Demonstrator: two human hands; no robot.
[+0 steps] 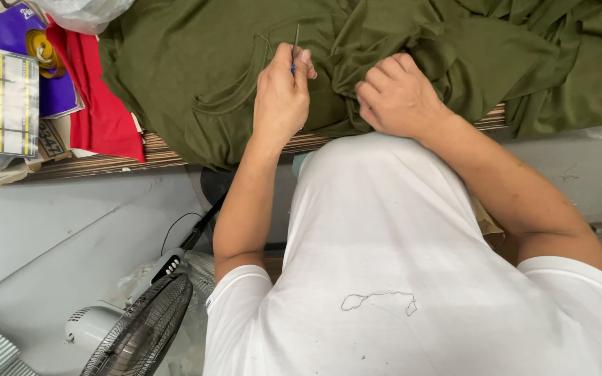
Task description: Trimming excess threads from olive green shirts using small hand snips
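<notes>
1. The left hand (pixel 281 97) pinches a thin metal tool with a blue grip (pixel 295 47), fingers closed on it, its tip pointing up over the olive-green fabric (pixel 189 69).
2. The right hand (pixel 397 96) bunches a fold of that fabric – fingers curled tight into it.
3. The fabric covers most of the striped table edge (pixel 106 163).
4. Red cloth (pixel 99 104) and purple packaging (pixel 8 31) lie left of it.
5. Below – a white fan (pixel 130 327) on the floor.

At the table's far left lie a rectangular printed card (pixel 0 101) with yellow-and-grey grid, a purple packet (pixel 15 35), and a clear plastic bag (pixel 81 12) above.
</notes>
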